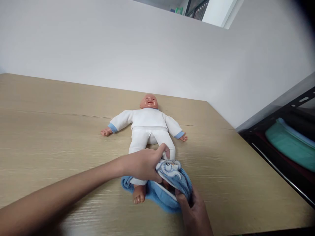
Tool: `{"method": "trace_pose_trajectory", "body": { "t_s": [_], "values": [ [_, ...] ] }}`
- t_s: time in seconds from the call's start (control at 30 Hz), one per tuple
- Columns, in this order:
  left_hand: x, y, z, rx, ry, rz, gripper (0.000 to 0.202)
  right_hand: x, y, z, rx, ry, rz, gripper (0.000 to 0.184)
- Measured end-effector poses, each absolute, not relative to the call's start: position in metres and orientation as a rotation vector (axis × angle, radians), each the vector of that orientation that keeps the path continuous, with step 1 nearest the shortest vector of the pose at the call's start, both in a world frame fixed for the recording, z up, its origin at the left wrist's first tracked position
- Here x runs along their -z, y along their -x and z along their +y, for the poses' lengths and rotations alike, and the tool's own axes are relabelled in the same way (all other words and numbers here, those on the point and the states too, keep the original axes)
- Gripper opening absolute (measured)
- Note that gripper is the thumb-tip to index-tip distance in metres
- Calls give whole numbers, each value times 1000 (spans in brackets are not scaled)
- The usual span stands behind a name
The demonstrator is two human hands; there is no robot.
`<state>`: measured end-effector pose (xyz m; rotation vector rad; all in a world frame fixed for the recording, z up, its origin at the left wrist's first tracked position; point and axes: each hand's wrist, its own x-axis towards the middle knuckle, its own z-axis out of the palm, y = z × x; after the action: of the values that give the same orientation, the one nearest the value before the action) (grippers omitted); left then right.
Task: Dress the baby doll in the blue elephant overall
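A baby doll (149,117) lies on its back on the table, dressed in a white top and white trousers with blue cuffs. Around the lower end of its leg on the right of the view is a blue fleece garment (164,196) with an animal face sewn on it. My left hand (144,165) is closed around that leg near the garment's upper edge, thumb on top; its fingertips are partly hidden. My right hand (193,209) grips the garment's opening from the right side. The doll's other foot (139,194) is bare and rests over part of the blue cloth.
The wooden table (61,131) meets a pale wall (98,46) at the back. Off its right edge stands a dark metal rack (278,177) holding folded green cloth (290,144). An opening in the wall shows at the top.
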<state>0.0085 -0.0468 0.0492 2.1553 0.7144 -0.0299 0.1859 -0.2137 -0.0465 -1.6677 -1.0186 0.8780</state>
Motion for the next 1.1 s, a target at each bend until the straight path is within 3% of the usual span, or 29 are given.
{"method": "trace_pose_trajectory", "body": {
  "t_s": [0.2, 0.47, 0.6, 0.87, 1.1],
  "values": [
    [-51, -2, -47, -188, -1957, 694, 62, 51, -184, -211, -1086, 1572, -895, 51],
    [-62, 0, -51, -303, -1850, 612, 62, 36, -188, -195, -963, 1320, -874, 59],
    [-57, 3, -49, -392, -1894, 550, 50, 27, -216, -175, -962, 1342, -1047, 43],
    [-47, 21, -50, -482, -2034, 555, 27, -6, -262, -130, -830, 1320, -1825, 34],
    [-41, 46, -61, -564, -2348, 715, 47, -29, -270, -111, -1020, 1212, -2070, 40]
  ]
}}
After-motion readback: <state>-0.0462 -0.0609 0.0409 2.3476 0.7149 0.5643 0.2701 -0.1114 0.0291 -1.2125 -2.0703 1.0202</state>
